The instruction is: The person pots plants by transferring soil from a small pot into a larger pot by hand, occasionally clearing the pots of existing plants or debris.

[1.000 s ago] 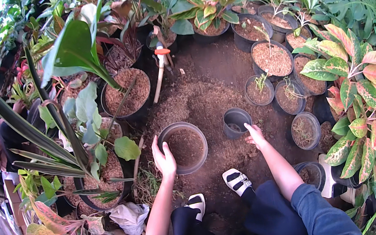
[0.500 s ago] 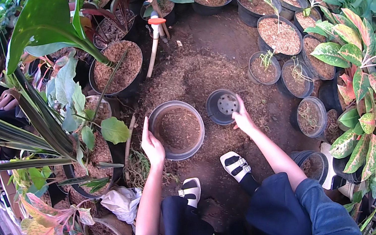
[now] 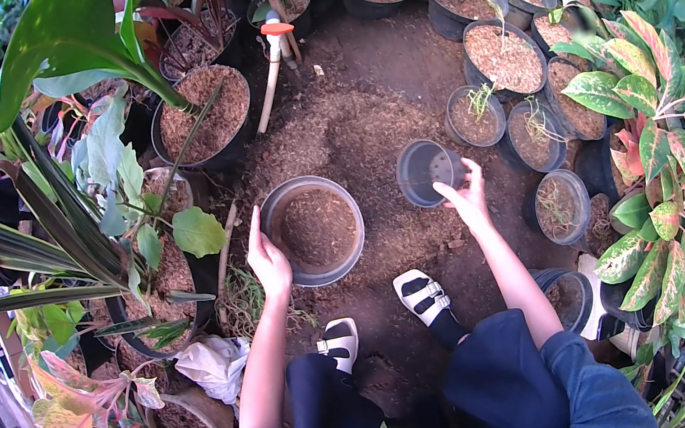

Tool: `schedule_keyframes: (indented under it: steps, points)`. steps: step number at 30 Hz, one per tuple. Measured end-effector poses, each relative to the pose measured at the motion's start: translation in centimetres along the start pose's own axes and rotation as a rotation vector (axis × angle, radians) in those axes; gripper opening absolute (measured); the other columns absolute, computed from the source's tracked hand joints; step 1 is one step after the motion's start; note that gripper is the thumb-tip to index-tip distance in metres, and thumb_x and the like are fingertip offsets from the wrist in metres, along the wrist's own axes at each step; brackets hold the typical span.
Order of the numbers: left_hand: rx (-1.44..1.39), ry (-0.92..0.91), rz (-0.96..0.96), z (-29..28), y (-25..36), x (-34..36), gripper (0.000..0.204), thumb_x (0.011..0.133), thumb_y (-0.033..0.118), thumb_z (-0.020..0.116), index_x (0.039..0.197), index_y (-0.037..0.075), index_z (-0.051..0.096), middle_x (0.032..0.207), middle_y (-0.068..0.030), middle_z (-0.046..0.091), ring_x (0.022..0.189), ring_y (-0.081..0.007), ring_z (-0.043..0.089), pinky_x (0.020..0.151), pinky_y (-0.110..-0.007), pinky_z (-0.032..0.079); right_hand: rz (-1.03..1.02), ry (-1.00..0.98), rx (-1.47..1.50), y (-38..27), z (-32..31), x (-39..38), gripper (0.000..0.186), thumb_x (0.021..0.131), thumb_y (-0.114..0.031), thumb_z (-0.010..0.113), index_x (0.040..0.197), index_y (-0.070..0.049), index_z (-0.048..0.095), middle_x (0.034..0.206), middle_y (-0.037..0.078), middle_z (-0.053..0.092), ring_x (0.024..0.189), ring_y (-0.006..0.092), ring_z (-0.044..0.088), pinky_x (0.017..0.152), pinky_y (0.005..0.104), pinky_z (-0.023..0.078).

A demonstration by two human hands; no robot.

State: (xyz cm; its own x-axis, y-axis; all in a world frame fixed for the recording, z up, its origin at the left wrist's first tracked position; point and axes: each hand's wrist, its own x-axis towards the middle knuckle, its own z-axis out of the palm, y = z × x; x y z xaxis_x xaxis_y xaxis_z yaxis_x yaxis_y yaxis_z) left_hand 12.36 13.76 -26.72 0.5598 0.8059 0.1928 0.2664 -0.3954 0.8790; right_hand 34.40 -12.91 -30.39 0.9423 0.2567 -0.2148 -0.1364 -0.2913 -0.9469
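Observation:
My right hand [image 3: 470, 199] grips a small black plastic plant pot [image 3: 415, 170] by its right side, thumb and fingers on the rim. The pot is tilted, and several drain holes show in its base; no soil is visible inside. On the ground to its left is a wider grey-black plant pot [image 3: 322, 278] with brown soil mix in it. My left hand [image 3: 271, 265] lies along that pot's left side, fingers stretched out and not wrapped round it. Whether the palm presses on the wall I cannot tell.
Loose brown soil mix [image 3: 373, 126] covers the ground beyond the pots. An orange-collared white pipe [image 3: 273, 70] leans at the far left. Potted plants ring the spot, with several small seedling pots [image 3: 562, 207] at right. My sandalled feet [image 3: 422, 292] are close in front.
My right hand has carried the small pot a little to the right and tilted it differently, away from the wider pot. The left hand stays beside the wider pot.

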Motion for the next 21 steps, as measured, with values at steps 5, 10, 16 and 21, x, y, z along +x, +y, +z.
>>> schedule_keyframes:
  steps: [5, 10, 16, 21]
  points:
    - [0.001, -0.014, -0.047, -0.2, -0.5, -0.1, 0.038, 0.089, 0.001, 0.028, 0.124, 0.005, 0.044, 0.118, -0.0146, 0.051, 0.109, -0.0229, 0.049, 0.093, -0.031, 0.036, -0.168, 0.157, -0.631, -0.5, -2.8, -2.7, 0.090, 0.054, -0.031, 0.080, 0.125, -0.015, 0.027, 0.114, 0.023, 0.031, 0.099, 0.0402, 0.046, 0.085, 0.0466, 0.040]
    - [-0.024, -0.004, -0.012, 0.1, -0.6, -0.1, 0.039, 0.089, 0.002, 0.028, 0.124, 0.006, 0.043, 0.120, -0.0132, 0.050, 0.110, -0.0206, 0.047, 0.094, -0.030, 0.034, -0.134, 0.098, -0.757, 0.1, -2.3, -4.6, 0.092, 0.053, -0.030, 0.079, 0.126, -0.017, 0.025, 0.113, 0.021, 0.029, 0.091, 0.0419, 0.050, 0.078, 0.0474, 0.044]
    - [-0.024, -0.003, -0.020, 0.2, -0.3, -0.1, 0.039, 0.089, 0.002, 0.028, 0.124, 0.005, 0.043, 0.122, -0.0129, 0.048, 0.112, -0.0208, 0.046, 0.095, -0.030, 0.032, -0.085, 0.077, -0.689, 0.2, 0.0, -4.2, 0.092, 0.052, -0.032, 0.080, 0.125, -0.018, 0.025, 0.112, 0.020, 0.030, 0.097, 0.0394, 0.047, 0.082, 0.0458, 0.043]
    - [-0.002, 0.030, 0.020, 0.3, -0.3, -0.1, 0.039, 0.087, -0.001, 0.028, 0.122, 0.004, 0.044, 0.120, -0.0143, 0.050, 0.111, -0.0239, 0.048, 0.094, -0.031, 0.035, -0.069, 0.064, -0.636, -0.1, 2.0, -3.3, 0.092, 0.053, -0.036, 0.079, 0.125, -0.017, 0.025, 0.111, 0.021, 0.031, 0.098, 0.0393, 0.046, 0.082, 0.0456, 0.042]
